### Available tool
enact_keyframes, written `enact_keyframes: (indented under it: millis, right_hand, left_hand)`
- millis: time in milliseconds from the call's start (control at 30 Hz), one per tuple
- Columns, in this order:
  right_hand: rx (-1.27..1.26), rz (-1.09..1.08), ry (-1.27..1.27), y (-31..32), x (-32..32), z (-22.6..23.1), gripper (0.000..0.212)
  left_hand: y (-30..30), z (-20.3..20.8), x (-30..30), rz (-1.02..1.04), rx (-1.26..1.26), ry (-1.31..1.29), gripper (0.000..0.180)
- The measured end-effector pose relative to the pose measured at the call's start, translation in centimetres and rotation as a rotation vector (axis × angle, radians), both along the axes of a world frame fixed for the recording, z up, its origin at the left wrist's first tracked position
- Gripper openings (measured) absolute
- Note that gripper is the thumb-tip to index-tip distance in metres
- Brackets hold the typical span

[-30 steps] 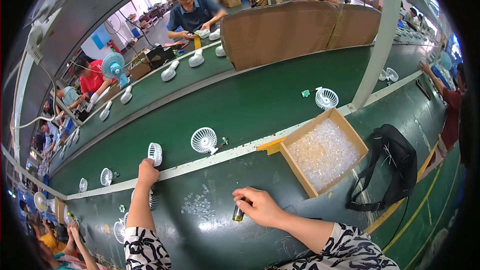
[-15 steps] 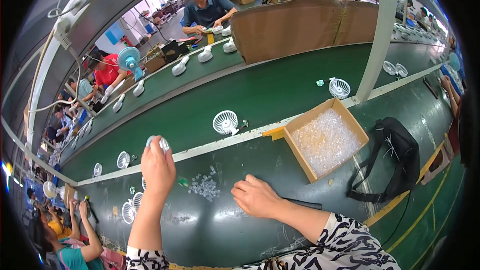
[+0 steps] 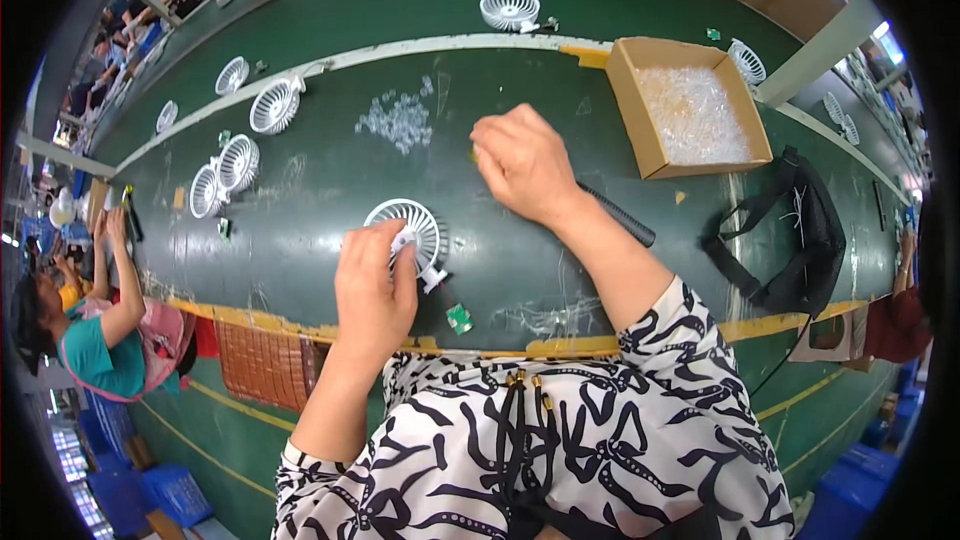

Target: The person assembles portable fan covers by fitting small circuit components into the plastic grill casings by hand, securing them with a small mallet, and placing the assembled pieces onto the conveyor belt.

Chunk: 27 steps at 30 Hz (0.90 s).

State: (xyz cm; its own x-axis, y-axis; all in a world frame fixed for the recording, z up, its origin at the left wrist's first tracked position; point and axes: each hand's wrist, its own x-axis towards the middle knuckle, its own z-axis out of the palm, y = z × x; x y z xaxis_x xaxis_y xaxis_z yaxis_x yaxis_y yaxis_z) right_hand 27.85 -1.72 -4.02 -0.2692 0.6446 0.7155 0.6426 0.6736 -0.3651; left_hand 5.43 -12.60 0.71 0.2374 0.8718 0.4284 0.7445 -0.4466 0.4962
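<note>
My left hand [image 3: 375, 285] is closed on a round white slotted fan housing [image 3: 425, 223] on the green work surface near me. Its fingers reach over the hub and its thumb lies along the near side. Beside the housing's stem is a small green circuit board [image 3: 459, 318]. To the right, my right hand [image 3: 525, 162] has its fingers curled together; a speck of yellow-green shows at the fingertips, too small to name. Beyond and between the hands lies a loose pile of small clear plastic pieces [image 3: 397, 122]. A black ribbed rod [image 3: 618, 215] lies by my right forearm.
An open cardboard box [image 3: 628, 120] of clear pieces stands at the right, near a black bag with straps [image 3: 810, 240]. More white housings [image 3: 238, 164] lie at the left. Another housing [image 3: 510, 9] rests on the belt [image 3: 400, 0] beyond the pale rail. A co-worker [image 3: 110, 330] sits at far left.
The view has tipped downward. My left hand has brought a white fan housing back toward me, to the near part of the surface. My right hand stays closed.
</note>
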Motion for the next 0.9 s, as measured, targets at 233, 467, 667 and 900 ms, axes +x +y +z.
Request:
enact_keyframes:
  millis: [233,467,667,900]
  right_hand:
    - [-0.176,0.048,0.163,-3.1,-1.7,0.9,0.011]
    - [-1.108,0.206,0.295,-9.2,-2.9,3.4,0.022]
    - [-1.097,0.164,0.269,-10.7,-4.8,2.1,0.021]
    - [-1.130,0.293,0.455,-10.3,-5.6,2.2,0.012]
  left_hand:
    - [-4.4,-2.3,-1.4,-0.080,-0.078,-0.008,0.042]
    - [-3.7,-3.8,-0.9,-0.004,-0.006,0.043,0.044]
    - [-1.9,-3.6,0.0,0.019,-0.078,-0.179,0.037]
    - [-0.7,-2.9,-0.3,0.059,-0.115,-0.240,0.051]
